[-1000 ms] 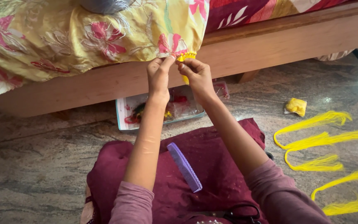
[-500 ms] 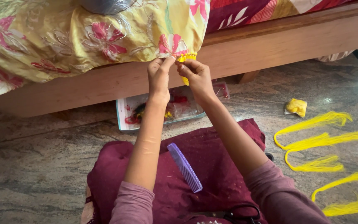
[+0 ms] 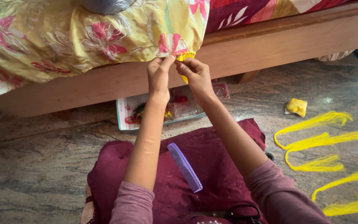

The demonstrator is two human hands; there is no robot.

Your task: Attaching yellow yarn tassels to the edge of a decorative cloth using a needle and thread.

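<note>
Head view: left hand (image 3: 159, 74) and right hand (image 3: 195, 76) both raised to the lower edge of the yellow floral embroidered cloth (image 3: 83, 37) that hangs over the wooden bed frame (image 3: 270, 45). The fingers of both hands are pinched closed on a small yellow thread tassel (image 3: 185, 58) at the cloth's hem corner, hands almost touching each other. Below the hands, partly under the bed frame, a clear plastic tray of mixed coloured bits (image 3: 172, 108) sits on the stone floor (image 3: 34, 157). Nearer the person than the tray, a maroon dotted fabric (image 3: 212, 166) covers the lap, with a purple plastic comb (image 3: 184, 166) lying on it between the forearms. Black-handled scissors (image 3: 243, 215) at the bottom edge of the lap. To the right of the lap, long yellow thread bundles (image 3: 320, 143) lie on the floor, and a small yellow thread wad (image 3: 297, 106) beyond them, nearer the bed frame
</note>
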